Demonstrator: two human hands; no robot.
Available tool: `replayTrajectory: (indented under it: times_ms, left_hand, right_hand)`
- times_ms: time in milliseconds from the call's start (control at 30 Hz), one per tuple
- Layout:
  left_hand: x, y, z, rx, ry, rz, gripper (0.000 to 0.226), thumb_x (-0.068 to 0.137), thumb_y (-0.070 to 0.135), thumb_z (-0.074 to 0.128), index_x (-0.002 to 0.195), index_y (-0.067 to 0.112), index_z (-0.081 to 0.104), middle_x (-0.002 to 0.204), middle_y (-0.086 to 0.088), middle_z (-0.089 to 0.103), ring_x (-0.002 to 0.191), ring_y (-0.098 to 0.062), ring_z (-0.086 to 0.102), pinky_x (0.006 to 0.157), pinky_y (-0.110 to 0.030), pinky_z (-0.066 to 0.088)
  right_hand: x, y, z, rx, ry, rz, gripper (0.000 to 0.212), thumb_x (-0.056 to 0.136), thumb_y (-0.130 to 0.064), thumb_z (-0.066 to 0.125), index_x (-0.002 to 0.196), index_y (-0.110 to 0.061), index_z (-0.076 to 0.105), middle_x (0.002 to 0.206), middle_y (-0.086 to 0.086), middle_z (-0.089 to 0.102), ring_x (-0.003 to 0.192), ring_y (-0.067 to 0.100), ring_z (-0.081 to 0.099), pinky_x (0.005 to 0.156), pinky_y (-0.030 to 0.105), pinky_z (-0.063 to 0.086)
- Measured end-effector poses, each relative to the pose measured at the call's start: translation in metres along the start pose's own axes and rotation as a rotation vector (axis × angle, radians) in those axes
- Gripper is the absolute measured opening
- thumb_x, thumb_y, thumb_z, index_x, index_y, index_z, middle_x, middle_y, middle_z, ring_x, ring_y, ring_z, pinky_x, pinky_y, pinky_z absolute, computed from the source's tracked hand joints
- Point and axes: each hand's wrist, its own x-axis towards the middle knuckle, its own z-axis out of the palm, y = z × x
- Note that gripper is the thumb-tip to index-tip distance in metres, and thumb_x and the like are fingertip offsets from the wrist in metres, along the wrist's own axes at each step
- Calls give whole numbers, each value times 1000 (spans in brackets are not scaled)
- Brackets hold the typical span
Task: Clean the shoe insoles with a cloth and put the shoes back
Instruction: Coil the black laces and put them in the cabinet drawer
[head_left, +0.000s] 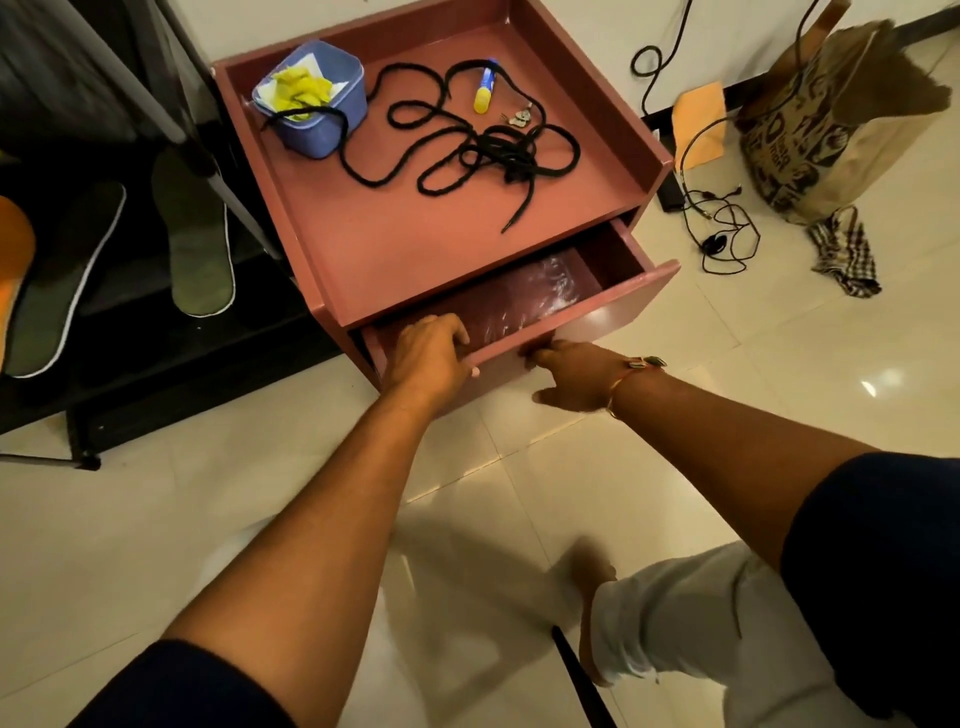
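Both my hands are at the partly open drawer of a low pink cabinet. My left hand grips the drawer's front edge, fingers curled over into it. My right hand holds the same edge further right, fingers hooked at the lip. Two green insoles and an orange one stand in the dark rack at the left. A yellow cloth sits in a blue tub on the cabinet top. No shoes are in view.
Black laces and a yellow-blue tube lie on the cabinet top. To the right are a paper bag, a checked cloth and black cables on the tiled floor. My foot is below.
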Motion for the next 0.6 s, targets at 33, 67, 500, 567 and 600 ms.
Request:
replayTrajectory:
  times_ms: [33, 67, 500, 567, 600]
  left_hand:
    - [-2, 1, 0, -30, -72, -3, 31, 81, 24, 82, 108, 25, 65, 110, 6, 63, 101, -16, 59, 85, -37, 56]
    - [-6, 3, -1, -64, -142, -3, 30, 81, 26, 82, 107, 25, 67, 105, 7, 66, 95, -13, 60, 83, -33, 55]
    - [-23, 16, 11, -217, -659, -36, 13, 99, 20, 61, 103, 13, 70, 87, -1, 70, 80, -14, 67, 72, -29, 60]
    - [-24, 16, 14, -233, -723, -59, 13, 101, 20, 58, 105, 13, 68, 84, 0, 69, 75, -12, 66, 71, -28, 60]
    - [-25, 17, 14, -228, -759, -67, 14, 101, 20, 58, 107, 12, 68, 84, 1, 70, 74, -11, 67, 68, -26, 60]
  right_hand:
    - [-12, 1, -2, -4, -40, -7, 62, 92, -45, 58, 146, -22, 39, 146, 5, 44, 129, 28, 47, 108, 39, 40]
    - [-25, 1, -3, -8, -51, -11, 61, 92, -46, 58, 145, -22, 40, 145, 5, 46, 128, 28, 48, 107, 39, 41]
    - [-67, 1, -12, -83, 99, -62, 32, 92, -45, 56, 110, -22, 69, 105, 5, 65, 89, 23, 61, 74, 33, 55]
    - [-65, 1, -15, -101, 9, -67, 39, 92, -52, 54, 101, -20, 72, 96, 4, 68, 83, 21, 62, 70, 30, 52]
    - [-63, 1, -18, -78, -40, -51, 47, 92, -58, 50, 97, -18, 73, 92, 3, 69, 81, 20, 61, 67, 29, 49]
